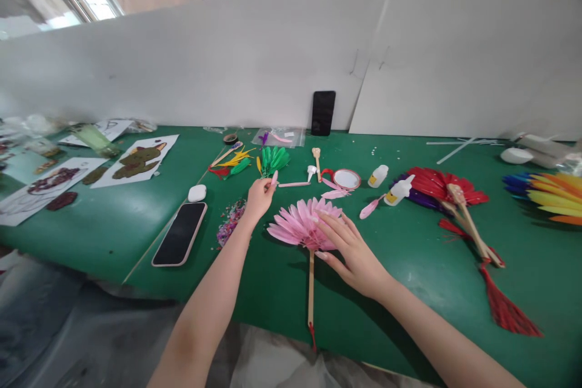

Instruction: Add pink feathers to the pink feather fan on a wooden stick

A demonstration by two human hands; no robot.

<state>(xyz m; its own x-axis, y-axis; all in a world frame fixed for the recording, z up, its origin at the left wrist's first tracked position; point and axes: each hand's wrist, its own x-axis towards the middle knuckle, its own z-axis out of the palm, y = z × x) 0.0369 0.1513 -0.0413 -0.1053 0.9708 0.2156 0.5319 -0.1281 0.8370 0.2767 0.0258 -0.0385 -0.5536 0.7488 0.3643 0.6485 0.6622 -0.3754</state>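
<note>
My left hand is closed in a pinch around a small pink feather, just above the green tabletop. To its right lies a pink feather fan with a wooden handle pointing toward me and a short red cord at the end. My right hand rests flat on the fan's right side, fingers stretched out over the feathers and thumb near the top of the handle. Part of the fan is hidden under that hand. Beyond the left hand are green feathers and a pink strip.
Glue bottles, a tape roll and loose pink feathers lie beyond the fan. A red feather fan is at right. On the left are a phone, sequins and pictures on paper. Another phone leans against the white board.
</note>
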